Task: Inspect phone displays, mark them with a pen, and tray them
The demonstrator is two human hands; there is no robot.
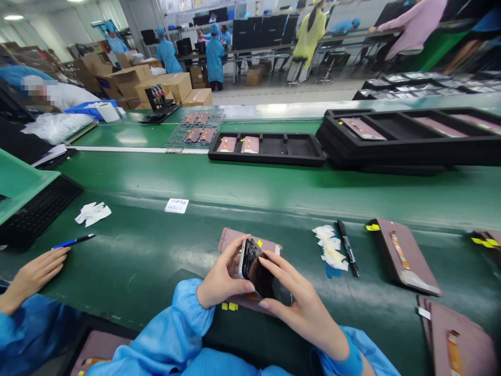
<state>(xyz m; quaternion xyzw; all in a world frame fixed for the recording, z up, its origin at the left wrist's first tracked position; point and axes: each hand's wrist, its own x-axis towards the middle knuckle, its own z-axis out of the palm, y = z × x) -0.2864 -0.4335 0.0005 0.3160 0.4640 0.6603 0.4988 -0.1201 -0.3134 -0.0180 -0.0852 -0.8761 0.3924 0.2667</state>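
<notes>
Both my hands hold a dark, glossy phone (270, 279) with a pale edge, tilted above the bench. My left hand (223, 274) is wrapped round its left end, fingers behind and thumb along the near side. My right hand (299, 292) grips the other end, fingertips on the dark glass and thumb at the lower edge. Whether the glass sits apart from the frame I cannot tell. Under my hands lie pinkish-brown screen panels (230, 237), partly hidden, with small yellow tabs (229, 306) showing near my left wrist.
Right of my hands are crumpled yellowish stickers (331, 248), a black marker (347, 248) and stacked panels (405, 256). Black trays (270, 156) stand across the bench. At left, a co-worker's hand (37, 274) rests by a blue pen (73, 241), near a torn white paper (93, 213).
</notes>
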